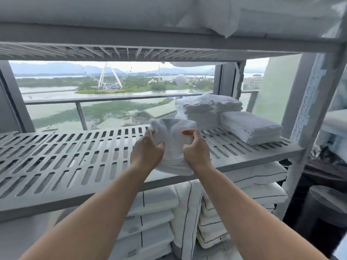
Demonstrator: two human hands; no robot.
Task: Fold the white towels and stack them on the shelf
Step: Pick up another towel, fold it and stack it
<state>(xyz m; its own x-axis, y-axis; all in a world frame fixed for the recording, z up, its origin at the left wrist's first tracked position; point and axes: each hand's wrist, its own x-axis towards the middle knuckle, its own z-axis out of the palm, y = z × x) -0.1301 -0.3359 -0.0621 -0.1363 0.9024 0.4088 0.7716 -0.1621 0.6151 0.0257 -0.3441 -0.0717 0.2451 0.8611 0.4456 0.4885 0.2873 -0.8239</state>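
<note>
Folding now: both hands work one white towel (172, 132), which is bunched between them and not yet a neat rectangle.
Towel place: held over the front edge of the middle shelf (75, 156), right of centre; whether its lower fold rests on the slats or hangs just above them, I cannot tell.
Left grip: the left hand (148, 152) has its fingers curled into the towel's left side, pinching cloth.
Right grip: the right hand (195, 151) pinches the right side between thumb and curled fingers.
Done: two piles of folded towels sit at the shelf's right end. The taller back stack (199, 109) is by the window, and the lower front stack (249, 128) is just beside it, near the right post.
Left to do: by my reading, this towel needs its last folds and then a place on a stack. How many unfolded towels wait is not shown.
Shelf: grey plastic, slotted, on grey posts.
Above: the upper shelf (131, 51) is slotted too and carries white linen, with one edge drooping at the right.
Below: striped linen (155, 212), white with dark piping, is packed tight under the middle shelf.
Room: the window (112, 81) behind shows a railing, water, a big wheel and hills. A dark bin (326, 203) stands low at the right.
</note>
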